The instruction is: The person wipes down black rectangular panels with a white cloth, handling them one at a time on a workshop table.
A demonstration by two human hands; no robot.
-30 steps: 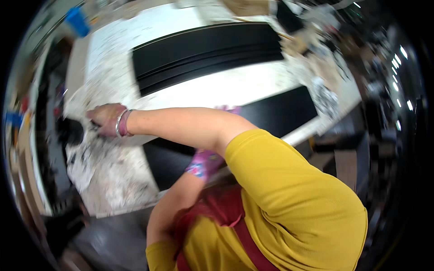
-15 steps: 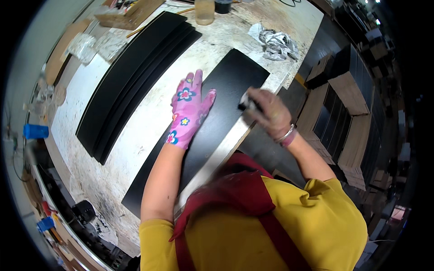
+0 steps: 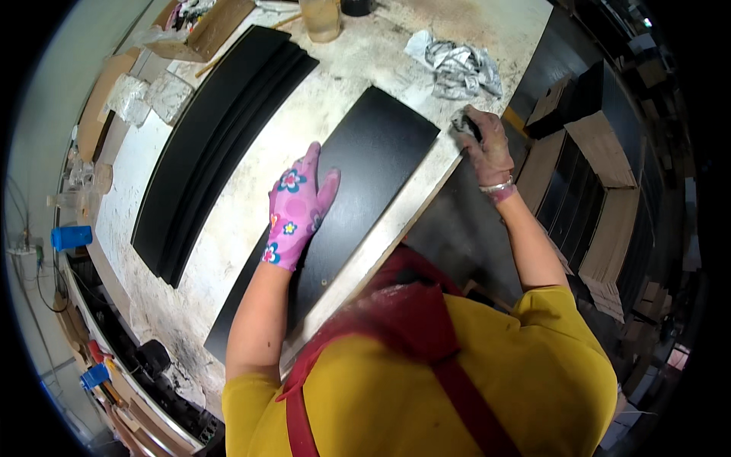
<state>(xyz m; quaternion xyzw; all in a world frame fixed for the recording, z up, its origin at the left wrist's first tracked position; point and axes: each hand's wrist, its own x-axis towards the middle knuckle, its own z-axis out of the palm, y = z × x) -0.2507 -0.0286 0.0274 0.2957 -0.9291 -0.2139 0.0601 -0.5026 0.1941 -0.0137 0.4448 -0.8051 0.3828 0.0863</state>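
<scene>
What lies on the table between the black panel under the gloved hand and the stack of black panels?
In the head view, only bare, stained tabletop lies between the panel under the left hand and the stack.

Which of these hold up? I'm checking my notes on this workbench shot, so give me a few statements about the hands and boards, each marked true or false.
1. The left hand wears a pink flowered glove and lies flat on the black board. True.
2. The right hand is gloved too. False: it is bare, with a wristband.
3. The right hand grips a dark pad at the board's far corner. True.
4. The stack of black boards lies to the person's right. False: it lies to the left.
5. The crumpled rag lies on the black board. False: it lies on the bench.
</scene>
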